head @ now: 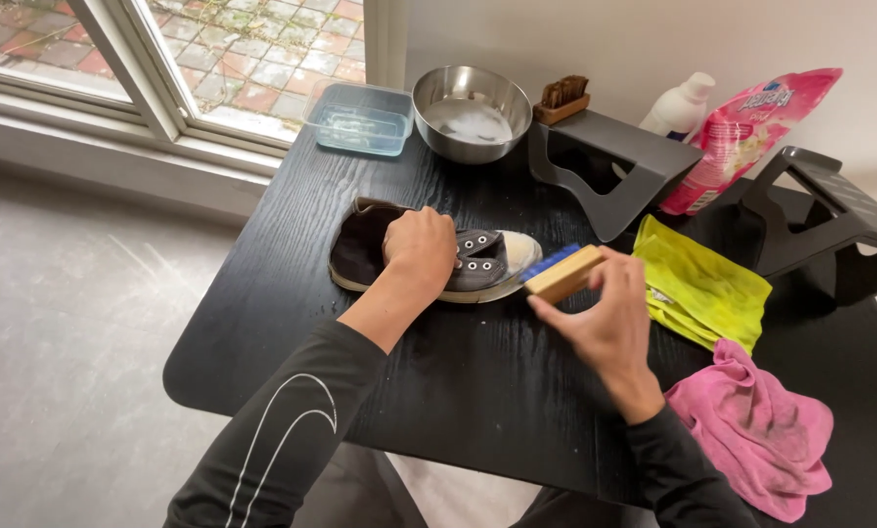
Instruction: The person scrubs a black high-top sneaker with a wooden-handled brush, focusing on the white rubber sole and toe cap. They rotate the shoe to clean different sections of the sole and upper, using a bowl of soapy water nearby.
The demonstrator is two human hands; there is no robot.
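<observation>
- Two hands at work on a black counter [438,391], head view looking down.
- Left hand [421,244] lies palm down on a dark canvas shoe [477,262], fingers curled over its middle, pressing it to the counter.
- Shoe lies mid-counter, toe pointing right, pale rubber toe cap showing; heel end toward the window.
- Right hand [605,318] is closed round a wooden brush [563,272] with blue bristles; brush tip sits at the shoe's toe, touching or just off it, can't tell which.
- Yellow-green cloth [697,288] just right of the right hand, flat on the counter.
- Pink cloth [761,430] crumpled at the near right edge.
- Steel bowl [472,112] with foamy water at the far edge; clear plastic tub [358,119] beside it on the left.
- Small brown brush [562,98] sits on top of a grey stand [614,161], right of the bowl.
- White bottle [681,106] and pink pouch [742,137] behind the stand, against the wall.
- Second dark stand [830,220] at far right.
</observation>
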